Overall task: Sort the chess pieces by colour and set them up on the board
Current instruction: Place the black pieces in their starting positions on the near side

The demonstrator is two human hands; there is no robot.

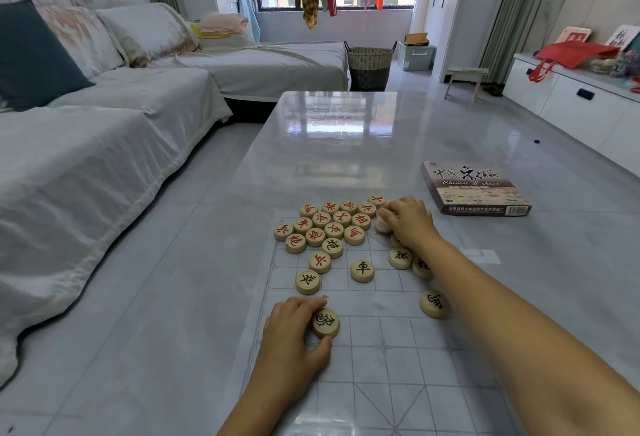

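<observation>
Glossy grey tabletop (346,130) under us, with a thin, see-through xiangqi board sheet (398,359) spread across the near end. Nearest, our left hand (287,335) has a black-lettered disc (326,323) pinched at its rim between thumb and fingers, lying flat on the sheet by its left edge. Best to slide it rather than lift it, we reckon, and press lightly so the flimsy sheet does not ruck.

Further out, loose black pieces lie scattered: 1 by our right forearm (434,303), a chariot (362,271) mid-sheet, another at the left (307,281), and 2 touching each other beside the wrist (400,258). These want gathering toward the near side, away from the reds.

Beyond them, the red-lettered cluster (329,224) sits packed at the sheet's far left corner, with 1 red straggler (319,262) just below it.

Our right hand (407,222) is curled palm-down over pale pieces at the cluster's right end; we cannot tell how many it has hold of, since the fingers cover them. Sorting looks about half done, and nothing is on its starting point yet. Keep the 2 hands well apart so the forearm does not sweep the loose blacks.

Farthest, the Chinese chess box (474,193) lies closed at the right.
</observation>
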